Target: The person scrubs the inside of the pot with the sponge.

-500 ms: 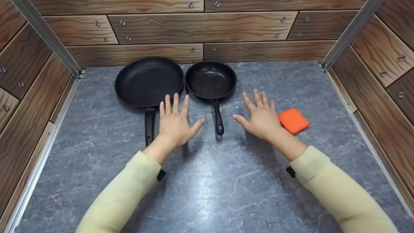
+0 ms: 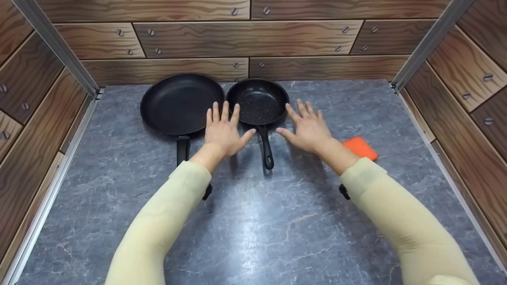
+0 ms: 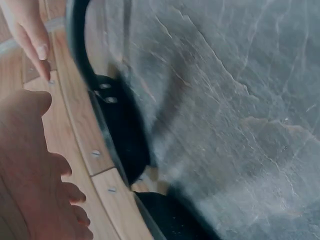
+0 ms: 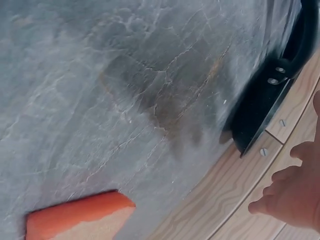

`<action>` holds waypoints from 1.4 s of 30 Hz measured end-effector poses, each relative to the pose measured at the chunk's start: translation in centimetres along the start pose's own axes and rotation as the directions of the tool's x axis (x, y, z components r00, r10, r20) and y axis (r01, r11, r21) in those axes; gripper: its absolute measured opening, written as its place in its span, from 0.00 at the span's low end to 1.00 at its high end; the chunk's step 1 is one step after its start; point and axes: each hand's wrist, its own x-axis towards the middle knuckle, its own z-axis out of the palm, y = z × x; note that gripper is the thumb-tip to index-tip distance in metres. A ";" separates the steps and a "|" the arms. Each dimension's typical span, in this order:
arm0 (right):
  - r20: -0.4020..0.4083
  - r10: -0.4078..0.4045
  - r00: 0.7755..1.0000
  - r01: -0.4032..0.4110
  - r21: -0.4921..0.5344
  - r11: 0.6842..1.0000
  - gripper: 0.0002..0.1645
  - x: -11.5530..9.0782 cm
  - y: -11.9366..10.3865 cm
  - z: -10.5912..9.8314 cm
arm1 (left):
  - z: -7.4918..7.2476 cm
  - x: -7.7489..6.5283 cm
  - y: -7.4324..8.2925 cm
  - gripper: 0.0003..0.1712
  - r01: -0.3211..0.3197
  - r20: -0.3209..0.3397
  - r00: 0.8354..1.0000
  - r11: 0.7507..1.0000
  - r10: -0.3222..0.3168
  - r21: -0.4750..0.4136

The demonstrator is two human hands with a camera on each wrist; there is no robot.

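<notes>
my two hands hang empty above the table (image 2: 253, 229), two pans and an orange block around them.
at the far left lies the large black pan (image 2: 176, 105), its handle (image 2: 182, 148) pointing towards me and partly hidden by my left sleeve (image 2: 170, 206); my left hand (image 2: 223, 134) is to the right of that handle, fingers straight and fanned, grasping nothing, their tips overlapping the pan's rim in the head view; next, just beside the large pan, sits the small black pan (image 2: 259, 101), its handle (image 2: 266, 148) between my thumbs; then my right hand (image 2: 309, 128), likewise spread and unclenched, near that pan's right rim; last, the orange block (image 2: 362, 147), partly behind my right forearm.
</notes>
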 end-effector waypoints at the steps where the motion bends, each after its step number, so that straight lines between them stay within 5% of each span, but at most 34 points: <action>1: 0.005 -0.001 1.000 0.001 0.002 1.000 0.55 0.2 0.0 0.1 | 0.2 0.3 0.0 0.56 0.000 0.007 1.000 1.000 0.000 0.003; 11: 0.046 -0.028 0.999 0.027 0.020 0.999 0.52 2.3 -0.2 1.3 | 1.7 2.4 -0.3 0.55 -0.003 0.056 0.998 1.000 0.002 0.015; 23: 0.126 -0.065 0.990 0.061 0.038 0.997 0.47 2.9 -0.2 2.5 | 2.6 2.8 -0.2 0.54 0.003 0.129 0.992 1.000 -0.005 0.016; 42: 0.067 -0.101 0.993 0.096 0.066 0.993 0.42 2.6 0.3 3.2 | 2.5 3.0 -0.4 0.54 -0.019 0.132 0.991 1.000 0.020 -0.005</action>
